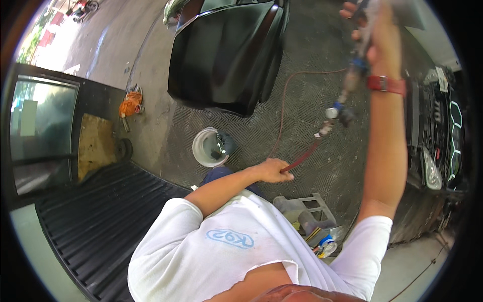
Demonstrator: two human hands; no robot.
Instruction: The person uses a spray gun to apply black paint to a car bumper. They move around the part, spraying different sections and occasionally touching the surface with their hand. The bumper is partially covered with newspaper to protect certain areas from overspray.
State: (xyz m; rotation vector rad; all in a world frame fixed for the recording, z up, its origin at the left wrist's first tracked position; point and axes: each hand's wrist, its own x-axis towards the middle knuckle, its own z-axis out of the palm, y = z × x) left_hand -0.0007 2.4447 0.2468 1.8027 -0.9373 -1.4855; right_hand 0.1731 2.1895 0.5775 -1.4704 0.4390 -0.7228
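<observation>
Fingers point(347, 13) of the right hand point(383, 38) are gripping a metal tool point(360, 49) in the upper right of the frame, its top blurring too much to tell its exact shape. A red band point(386, 84) is circling that wrist. Below the tool, a round gauge point(331, 112) and some fittings are hanging in line, leading to a red hose point(304, 158). The left hand point(274, 170), at the centre, is closing around this hose. Farther along, the hose is curving over the dark floor point(322, 146). Left of centre, a white bucket point(198, 147) is standing with a dark cloth point(227, 143) at its right side. A large black panel point(221, 60) is filling the top middle. A grey plastic box point(329, 215) is sitting at the lower right of centre, a roll of tape point(328, 247) lying beside it. An orange cloth point(131, 103) is lying on the left, and car parts point(432, 126) are lining the right edge.
</observation>
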